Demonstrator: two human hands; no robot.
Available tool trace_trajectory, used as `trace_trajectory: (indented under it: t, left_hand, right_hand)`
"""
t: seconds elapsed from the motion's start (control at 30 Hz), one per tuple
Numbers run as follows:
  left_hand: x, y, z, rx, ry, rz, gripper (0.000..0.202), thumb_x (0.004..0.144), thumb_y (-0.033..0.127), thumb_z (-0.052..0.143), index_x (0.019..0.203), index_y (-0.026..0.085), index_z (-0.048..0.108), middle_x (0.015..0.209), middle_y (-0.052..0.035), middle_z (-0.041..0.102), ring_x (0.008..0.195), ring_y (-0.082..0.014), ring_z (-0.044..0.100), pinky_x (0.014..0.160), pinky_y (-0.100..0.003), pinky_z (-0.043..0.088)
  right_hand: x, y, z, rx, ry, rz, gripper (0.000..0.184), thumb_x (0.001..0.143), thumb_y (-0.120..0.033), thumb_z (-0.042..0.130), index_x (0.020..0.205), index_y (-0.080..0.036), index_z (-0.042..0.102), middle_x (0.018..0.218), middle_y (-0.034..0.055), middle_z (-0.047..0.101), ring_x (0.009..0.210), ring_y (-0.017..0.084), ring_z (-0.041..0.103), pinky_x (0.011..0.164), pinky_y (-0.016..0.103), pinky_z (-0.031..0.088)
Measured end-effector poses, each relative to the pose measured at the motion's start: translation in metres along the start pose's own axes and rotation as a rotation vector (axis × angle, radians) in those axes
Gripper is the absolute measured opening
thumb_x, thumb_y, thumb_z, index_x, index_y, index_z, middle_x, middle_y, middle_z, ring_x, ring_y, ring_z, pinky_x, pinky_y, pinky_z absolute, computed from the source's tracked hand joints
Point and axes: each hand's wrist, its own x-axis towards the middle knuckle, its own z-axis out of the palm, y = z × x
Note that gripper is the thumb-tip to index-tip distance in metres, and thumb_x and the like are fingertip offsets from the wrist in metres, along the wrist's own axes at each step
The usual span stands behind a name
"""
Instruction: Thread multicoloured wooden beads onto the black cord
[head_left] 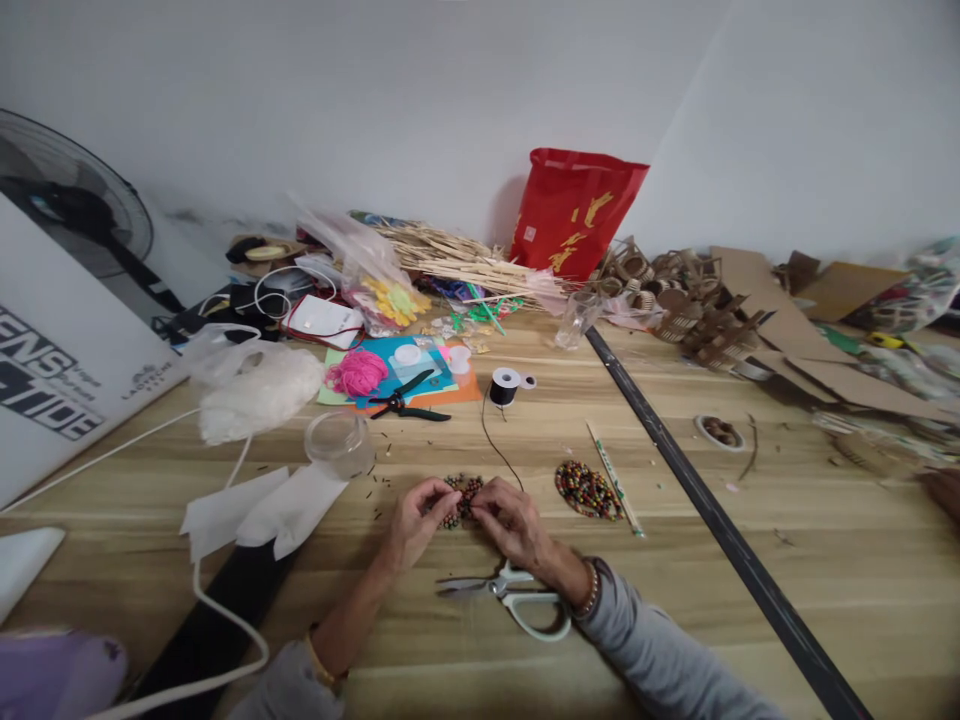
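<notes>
A small piece of dark, multicoloured beads [451,520] lies between my two hands near the table's front. My left hand [415,518] pinches at its left side, thumb and forefinger together. My right hand [516,527] is closed in a pinch at its right side. The exact bit between the fingertips is too small to tell. A black cord [493,437] runs from a white-ended spool [503,388] and disappears behind my right hand. Scissors with pale green handles [536,612] lie partly spread below my right wrist. To the right rests a coiled heap of coloured beads [587,490].
A patterned stick [616,480] lies beside the bead heap. Left of the hands stand a clear jar [339,446] and folded white paper [289,505]. Black-handled pliers [409,400] and pink yarn [358,373] rest on coloured sheets. A dark strip [697,500] crosses the table.
</notes>
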Motion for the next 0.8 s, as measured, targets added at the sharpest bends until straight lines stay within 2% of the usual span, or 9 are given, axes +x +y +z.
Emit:
trace_trajectory:
  t: [0.2, 0.63, 0.8]
  left_hand:
    - [0.002, 0.008, -0.002, -0.092, 0.032, -0.061, 0.028, 0.071, 0.041, 0.064, 0.062, 0.016, 0.057, 0.056, 0.0021, 0.055, 0.055, -0.012, 0.048, 0.055, -0.023, 0.039]
    - [0.002, 0.002, -0.001, -0.086, -0.011, -0.048, 0.027, 0.071, 0.039, 0.065, 0.063, 0.014, 0.059, 0.057, 0.002, 0.055, 0.055, -0.0112, 0.048, 0.055, -0.022, 0.039]
    - [0.003, -0.004, -0.001, -0.066, -0.035, -0.027, 0.024, 0.073, 0.037, 0.064, 0.065, 0.014, 0.06, 0.058, 0.0015, 0.056, 0.056, -0.0115, 0.05, 0.055, -0.021, 0.039]
  right_hand:
    - [-0.002, 0.003, 0.0, 0.037, -0.025, 0.074, 0.014, 0.09, -0.026, 0.054, 0.084, -0.017, 0.062, 0.071, 0.0043, 0.061, 0.063, 0.014, 0.056, 0.058, 0.024, 0.046]
    - [-0.002, 0.005, 0.002, 0.058, -0.064, 0.11, 0.011, 0.087, -0.026, 0.059, 0.091, -0.017, 0.062, 0.079, 0.0055, 0.064, 0.069, 0.015, 0.057, 0.06, 0.024, 0.046]
    - [-0.001, 0.002, 0.001, 0.095, -0.081, 0.158, 0.015, 0.087, -0.031, 0.059, 0.089, -0.016, 0.062, 0.075, 0.0048, 0.064, 0.063, 0.013, 0.056, 0.056, 0.022, 0.045]
